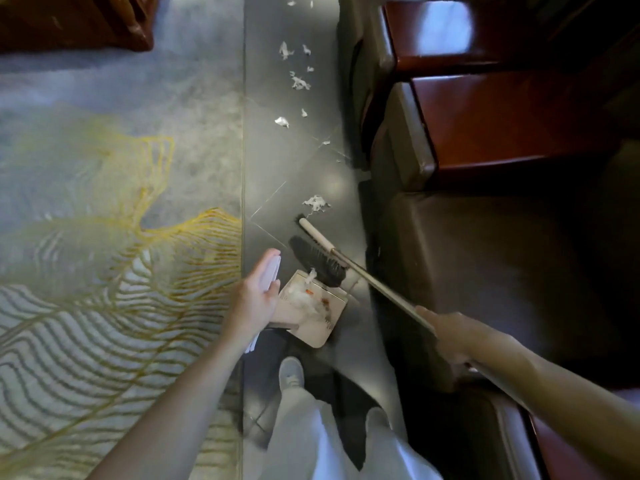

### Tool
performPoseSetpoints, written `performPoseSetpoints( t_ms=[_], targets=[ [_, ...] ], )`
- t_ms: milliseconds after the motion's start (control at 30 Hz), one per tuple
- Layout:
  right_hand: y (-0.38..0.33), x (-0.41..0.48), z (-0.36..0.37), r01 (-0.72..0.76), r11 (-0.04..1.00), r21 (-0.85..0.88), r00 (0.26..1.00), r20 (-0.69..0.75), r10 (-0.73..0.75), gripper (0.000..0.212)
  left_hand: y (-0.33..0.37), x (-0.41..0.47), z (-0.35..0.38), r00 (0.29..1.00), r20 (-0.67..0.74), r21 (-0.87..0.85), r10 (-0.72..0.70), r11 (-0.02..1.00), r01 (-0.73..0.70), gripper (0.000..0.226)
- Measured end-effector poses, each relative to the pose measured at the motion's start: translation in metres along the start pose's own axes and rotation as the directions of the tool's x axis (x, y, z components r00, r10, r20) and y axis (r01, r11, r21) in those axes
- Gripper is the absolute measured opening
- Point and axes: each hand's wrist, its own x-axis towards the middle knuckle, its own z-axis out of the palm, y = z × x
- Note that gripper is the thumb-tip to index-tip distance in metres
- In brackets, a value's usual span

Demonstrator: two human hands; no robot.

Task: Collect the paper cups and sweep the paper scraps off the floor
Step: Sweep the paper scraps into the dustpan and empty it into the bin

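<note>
Paper scraps (313,308) sit in the dustpan (320,332); broom (317,261) slants toward 10 o'clock, right hand (446,336) gripping its handle, left hand (258,296) wrapped around a white handle.

A narrow strip of glossy dark tile floor (298,161) runs toward 12 o'clock, open except for white torn paper scraps (298,81). At 3 o'clock, dark brown leather seats with red-brown wooden armrests (491,129) wall it in. At 9 o'clock lies a flat grey rug with gold leaf lines (114,209), unobstructed.

Furnished lounge: rug (104,202), leather seats (485,258)
</note>
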Motion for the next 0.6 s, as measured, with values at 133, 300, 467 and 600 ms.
performPoseSetpoints(
  t_ms=[133, 300, 467, 600],
  targets=[
    [-0.034, 0.026, -0.022, -0.089, 0.991, 0.104, 0.991, -0.089, 0.098, 0.081, -0.018, 0.030, -0.018, 0.997, 0.069, 0.005, 0.037, 0.999, -0.037, 0.052],
    [-0.062, 0.068, -0.040, -0.174, 0.971, 0.162, 0.975, -0.109, 0.193, 0.077, -0.036, 0.061, -0.033, 0.985, 0.150, -0.039, 0.082, 0.996, -0.077, 0.052],
    [-0.091, 0.091, -0.027, -0.166, 0.968, 0.188, 0.986, 0.058, 0.158, 0.078, -0.052, 0.081, -0.045, 0.981, 0.158, -0.070, 0.109, 0.993, -0.099, 0.051],
    [-0.102, 0.076, -0.014, -0.128, 0.978, 0.165, 0.985, 0.134, 0.106, 0.077, -0.053, 0.090, -0.046, 0.983, 0.145, -0.076, 0.116, 0.992, -0.106, 0.051]
  ],
)
